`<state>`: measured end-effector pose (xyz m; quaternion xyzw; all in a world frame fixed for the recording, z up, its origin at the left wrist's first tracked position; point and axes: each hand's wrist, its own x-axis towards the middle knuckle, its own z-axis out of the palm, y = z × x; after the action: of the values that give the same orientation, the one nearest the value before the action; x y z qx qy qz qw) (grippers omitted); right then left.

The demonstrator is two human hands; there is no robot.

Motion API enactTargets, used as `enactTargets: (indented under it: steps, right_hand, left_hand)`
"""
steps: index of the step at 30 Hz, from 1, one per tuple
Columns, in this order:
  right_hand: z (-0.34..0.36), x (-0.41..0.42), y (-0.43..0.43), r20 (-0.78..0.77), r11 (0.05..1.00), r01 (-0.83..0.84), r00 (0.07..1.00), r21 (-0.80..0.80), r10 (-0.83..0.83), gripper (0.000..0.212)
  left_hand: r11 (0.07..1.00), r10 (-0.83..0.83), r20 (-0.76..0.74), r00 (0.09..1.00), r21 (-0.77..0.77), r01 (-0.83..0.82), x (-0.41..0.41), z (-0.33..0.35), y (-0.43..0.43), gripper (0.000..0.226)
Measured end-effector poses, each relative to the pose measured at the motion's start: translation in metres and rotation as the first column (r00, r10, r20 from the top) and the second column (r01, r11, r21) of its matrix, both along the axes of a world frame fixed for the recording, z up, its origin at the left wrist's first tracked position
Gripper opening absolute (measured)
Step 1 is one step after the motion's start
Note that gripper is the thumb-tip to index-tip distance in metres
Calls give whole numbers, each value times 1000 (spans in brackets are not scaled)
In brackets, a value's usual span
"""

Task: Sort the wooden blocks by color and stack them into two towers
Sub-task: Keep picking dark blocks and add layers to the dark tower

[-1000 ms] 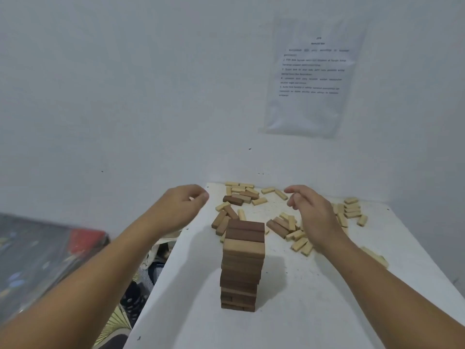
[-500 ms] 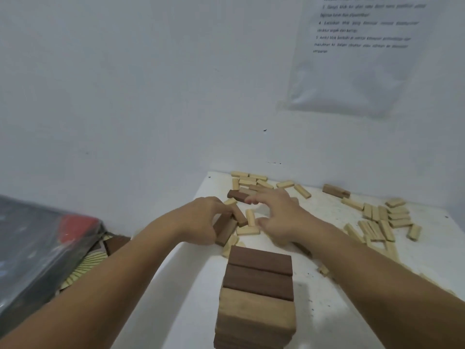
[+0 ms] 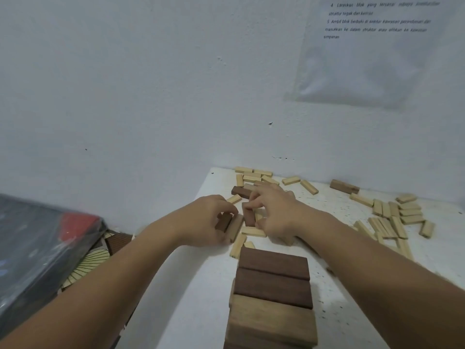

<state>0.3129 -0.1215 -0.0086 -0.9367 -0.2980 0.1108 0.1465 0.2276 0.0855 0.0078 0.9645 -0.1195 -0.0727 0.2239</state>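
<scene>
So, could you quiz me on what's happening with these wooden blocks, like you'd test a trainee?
1. True or false: two dark top blocks lie on the tower.
2. What does the left hand hold? A: a dark block. B: a pen. C: nothing.
3. Fill in: most loose blocks on the table are ____ in colour.
Key: 1 true; 2 A; 3 pale.
</scene>
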Motion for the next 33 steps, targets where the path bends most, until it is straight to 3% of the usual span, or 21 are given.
enactTargets:
  steps: [3,6,10,16,26,30,33]
  right_hand:
    - [7,-4,-5,-14,999,35,999,-7,-35,60]
    - [10,-9,-4,22,996,88,996,20,-89,65]
    - [7,-11,-3,44,990,123,992,-65,-121,81]
    - [5,-6,-5,8,989,142,990,-31,-142,77]
    - [-2,-7,-4,78,986,165,983,7,-165,77]
    - [9,-16,-12,86,970,197,974,141,-210,74]
    - [30,-29,-27,127,968,201,967,149,-220,74]
  left_hand:
    - [998,37,-7,999,-49,-38,-4,-8,3,73]
    - [1000,26,-62,998,-2,-26,-4,-5,7,89]
    - [993,-23,-84,996,116,32,6,0,9,84]
    - [994,-68,-125,990,76,78,23,-2,3,79]
    - [996,-35,42,998,-74,39,14,-16,-5,57]
    - [998,-13,111,994,-63,20,8,-2,-6,63]
    - [996,55,190,980,-74,-42,1,26,0,62]
